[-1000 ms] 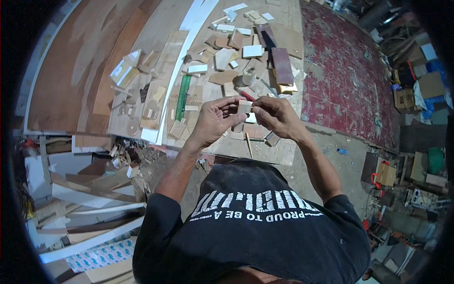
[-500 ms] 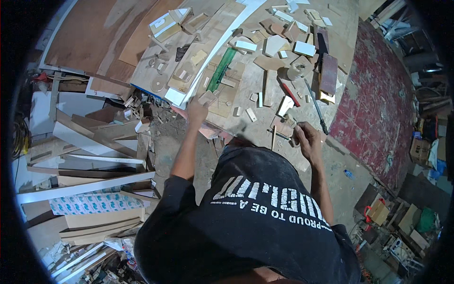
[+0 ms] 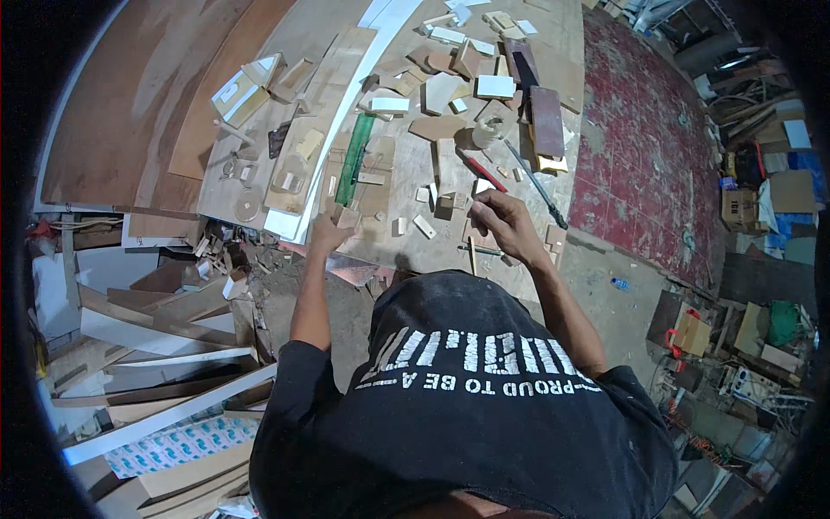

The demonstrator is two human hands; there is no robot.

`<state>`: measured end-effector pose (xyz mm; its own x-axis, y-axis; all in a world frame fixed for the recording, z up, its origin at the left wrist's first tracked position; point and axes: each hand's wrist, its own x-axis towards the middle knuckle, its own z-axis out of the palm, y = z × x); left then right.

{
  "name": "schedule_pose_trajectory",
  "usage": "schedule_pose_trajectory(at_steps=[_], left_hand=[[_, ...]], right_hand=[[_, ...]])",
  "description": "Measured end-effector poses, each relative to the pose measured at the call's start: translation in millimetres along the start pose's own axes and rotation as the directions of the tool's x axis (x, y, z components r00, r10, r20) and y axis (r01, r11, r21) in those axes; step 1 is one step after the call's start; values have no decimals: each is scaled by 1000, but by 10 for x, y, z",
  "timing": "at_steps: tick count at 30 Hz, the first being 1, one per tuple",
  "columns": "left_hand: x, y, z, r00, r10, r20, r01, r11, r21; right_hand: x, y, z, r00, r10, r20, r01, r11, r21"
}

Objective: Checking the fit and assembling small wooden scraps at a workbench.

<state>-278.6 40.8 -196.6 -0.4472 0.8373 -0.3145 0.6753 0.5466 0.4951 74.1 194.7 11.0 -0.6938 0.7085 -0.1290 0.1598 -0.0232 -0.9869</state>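
Note:
My left hand (image 3: 328,233) is at the near left edge of the worktable, its fingers closed around a small wooden block (image 3: 347,216). That block sits at the near end of a long green strip (image 3: 353,160), which lies on a pale board (image 3: 376,177). Over the table's near right part, my right hand (image 3: 508,225) is raised with fingertips pinched together; what they hold, if anything, is hidden. Close by are a thin wooden stick (image 3: 473,256), a slim dark green tool (image 3: 486,251) and a red-handled tool (image 3: 484,173).
Wood offcuts, a cloudy jar (image 3: 487,131), a maroon block (image 3: 545,121) and a long grey tool (image 3: 536,183) lie across the table. Large plywood sheets (image 3: 130,95) lean at left above stacked scrap boards (image 3: 173,415). A red panel (image 3: 644,164) is on the right.
My view has swung, so the table appears shifted left. My right hand has moved forward from beside the slim dark green tool toward the red-handled tool. My left hand stays at the small block.

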Motion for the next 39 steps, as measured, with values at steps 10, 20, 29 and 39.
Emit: schedule_pose_trajectory(at_steps=[10,20,29,39], left_hand=[[-407,1314,-250,990,-35,-140,-124,300,-946],[-813,2514,-649,890,228,-396,-457,426,-781],[-950,2759,-653,896,250,-367,-431,290,-855],[-951,2710,-831,828,443,-343,-499,304,-811]], right_hand=[[40,-347,232,979,190,70,-199,968,153],[-11,-599,180,982,165,-94,-161,986,40],[-138,-556,135,989,-51,-135,38,995,-97],[-202,-655,9,984,-60,-167,46,995,-89]])
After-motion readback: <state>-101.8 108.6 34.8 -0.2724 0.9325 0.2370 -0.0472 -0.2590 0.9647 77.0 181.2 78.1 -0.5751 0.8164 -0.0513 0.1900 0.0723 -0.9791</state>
